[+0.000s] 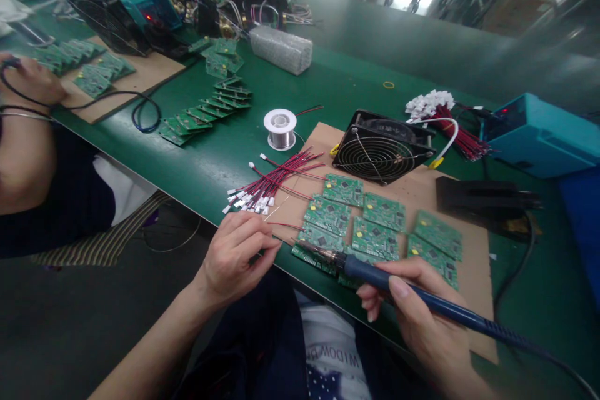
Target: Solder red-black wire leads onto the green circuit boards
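Note:
My right hand (417, 306) grips the blue handle of a soldering iron (394, 278). Its metal tip points left, over the near-left circuit board (321, 239). Thumb and fingers of my left hand (241, 256) are pinched together just left of that tip, on what looks like thin solder wire (276, 209); much of it is hidden by the hand. Red-and-black cables (281, 178) with white connectors lie in a bundle beyond my left hand. One cable runs from behind that hand to the boards. More green boards (384, 211) lie in rows on a brown board (473, 272).
A solder spool (280, 130), a black fan (382, 147) and a black iron holder (487, 200) surround the work. At right stand a teal soldering station (539, 134) and more cables (450, 119). Another person's hand (32, 81) is at far left, near stacked boards (210, 106).

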Demonstrator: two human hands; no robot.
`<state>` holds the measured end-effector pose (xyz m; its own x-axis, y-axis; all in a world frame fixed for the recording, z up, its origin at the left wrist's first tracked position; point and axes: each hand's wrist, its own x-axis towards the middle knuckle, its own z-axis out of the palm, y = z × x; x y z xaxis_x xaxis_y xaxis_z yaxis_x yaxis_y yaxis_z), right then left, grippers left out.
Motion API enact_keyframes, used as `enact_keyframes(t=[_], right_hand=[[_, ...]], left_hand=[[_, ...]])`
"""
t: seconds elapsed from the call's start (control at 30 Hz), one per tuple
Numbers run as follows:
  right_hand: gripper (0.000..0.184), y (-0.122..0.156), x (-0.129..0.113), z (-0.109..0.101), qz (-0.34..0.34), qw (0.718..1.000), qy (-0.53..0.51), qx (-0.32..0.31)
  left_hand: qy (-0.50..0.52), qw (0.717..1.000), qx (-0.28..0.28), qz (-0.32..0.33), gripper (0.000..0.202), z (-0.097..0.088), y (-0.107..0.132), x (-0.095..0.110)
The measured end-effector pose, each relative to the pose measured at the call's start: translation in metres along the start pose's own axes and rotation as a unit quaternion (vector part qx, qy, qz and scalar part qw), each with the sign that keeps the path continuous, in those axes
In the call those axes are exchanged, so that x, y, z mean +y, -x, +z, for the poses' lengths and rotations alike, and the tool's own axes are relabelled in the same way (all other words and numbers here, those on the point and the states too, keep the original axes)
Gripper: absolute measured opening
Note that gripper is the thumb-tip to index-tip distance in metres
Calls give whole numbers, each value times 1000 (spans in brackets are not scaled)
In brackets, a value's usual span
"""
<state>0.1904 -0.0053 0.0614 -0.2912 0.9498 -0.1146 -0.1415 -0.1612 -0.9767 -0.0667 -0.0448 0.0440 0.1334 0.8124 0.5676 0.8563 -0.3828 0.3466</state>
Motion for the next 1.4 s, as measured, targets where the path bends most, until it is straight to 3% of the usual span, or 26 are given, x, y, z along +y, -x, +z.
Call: enact_keyframes(t=[0.57,0.77,0.93,1.2,1.3,1.4], right_hand=[[16,-5,7,-1,-4,1000,-3,-25],[12,-7,6,-7,-9,1000,-9,-8],[13,-9,9,-16,-30,999,-1,18],[13,-5,16,-16,-34,999,-5,36],[13,-3,17,-16,-18,998,-9,52],[17,-4,20,-18,-19,999,-3,30]], left_hand=[[-2,1000,-7,4,17,1,3,-2],[40,996,-74,-42,2,-2,-2,-4],[41,994,-65,-79,13,9,-12,-7],[64,971,-186,-137,15,25,-28,-11],[58,964,-202,-164,18,27,-32,-10],[53,958,-206,-192,17,29,-33,-8]])
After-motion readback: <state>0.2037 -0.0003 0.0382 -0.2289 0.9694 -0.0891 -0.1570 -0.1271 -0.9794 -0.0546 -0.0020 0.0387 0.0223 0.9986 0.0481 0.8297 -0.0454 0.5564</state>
